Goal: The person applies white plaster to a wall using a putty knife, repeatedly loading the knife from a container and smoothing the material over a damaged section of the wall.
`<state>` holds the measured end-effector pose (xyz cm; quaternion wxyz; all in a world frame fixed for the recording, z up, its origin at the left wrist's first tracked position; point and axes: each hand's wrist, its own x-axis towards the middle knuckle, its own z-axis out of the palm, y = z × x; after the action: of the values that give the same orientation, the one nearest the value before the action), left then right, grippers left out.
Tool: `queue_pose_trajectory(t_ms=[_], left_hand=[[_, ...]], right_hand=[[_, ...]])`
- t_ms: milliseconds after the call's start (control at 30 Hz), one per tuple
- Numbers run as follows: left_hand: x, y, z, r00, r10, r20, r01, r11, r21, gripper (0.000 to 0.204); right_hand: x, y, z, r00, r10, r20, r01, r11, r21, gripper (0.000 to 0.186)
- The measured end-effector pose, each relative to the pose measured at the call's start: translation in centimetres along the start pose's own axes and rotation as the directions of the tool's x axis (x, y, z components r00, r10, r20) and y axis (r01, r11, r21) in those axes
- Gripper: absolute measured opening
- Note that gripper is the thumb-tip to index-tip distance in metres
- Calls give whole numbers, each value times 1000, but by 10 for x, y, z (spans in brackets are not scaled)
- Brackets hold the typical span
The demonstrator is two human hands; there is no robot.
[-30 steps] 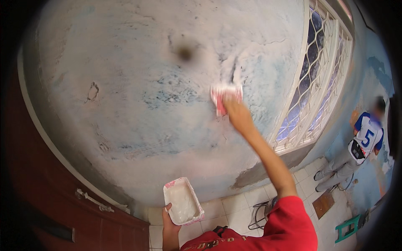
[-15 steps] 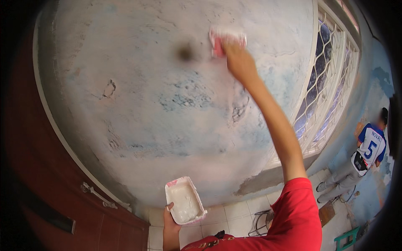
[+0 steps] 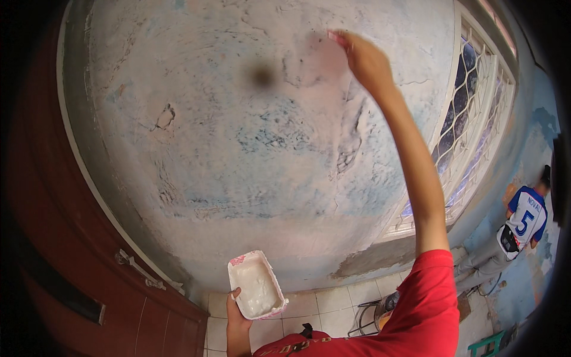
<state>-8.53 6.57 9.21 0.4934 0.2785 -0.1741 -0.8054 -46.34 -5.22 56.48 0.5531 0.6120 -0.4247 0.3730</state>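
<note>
My left hand (image 3: 239, 318) grips the side of a white plastic tub (image 3: 238, 260) with pinkish smears on its rim, thumb over the edge. Wet white putty (image 3: 257, 290) coats the inside of the tub. High on the wall (image 3: 202, 178), my right hand (image 3: 370, 64) is closed on a pink putty spreader (image 3: 335, 36). Only a small part of the spreader shows past the fingers, and whether its edge touches the wall cannot be made out. Whitish filler covers the wall, with bluish patches, cracks and rough pits showing.
A barred white window (image 3: 476, 113) is on the right. On the left stands a dark red door (image 3: 119, 321) with a handle. Another person (image 3: 524, 217) faces the far right wall. Near my right side are a metal-legged stool (image 3: 366, 318) and a green stool (image 3: 486, 345) on tiled floor.
My right hand has moved up and to the right, and the spreader has turned from broad-side view to nearly hidden. The tub in my left hand has shifted slightly left.
</note>
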Motion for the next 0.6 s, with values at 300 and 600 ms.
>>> queue_pose_trajectory(t_ms=[300, 600], left_hand=[[5, -10, -8, 999, -32, -4, 32, 999, -32, 69], [8, 2, -8, 998, -67, 18, 67, 998, -11, 70]], right_hand=[[-158, -41, 24, 960, -193, 203, 185, 981, 61, 26], [-109, -1, 3, 981, 75, 178, -87, 994, 62, 30]])
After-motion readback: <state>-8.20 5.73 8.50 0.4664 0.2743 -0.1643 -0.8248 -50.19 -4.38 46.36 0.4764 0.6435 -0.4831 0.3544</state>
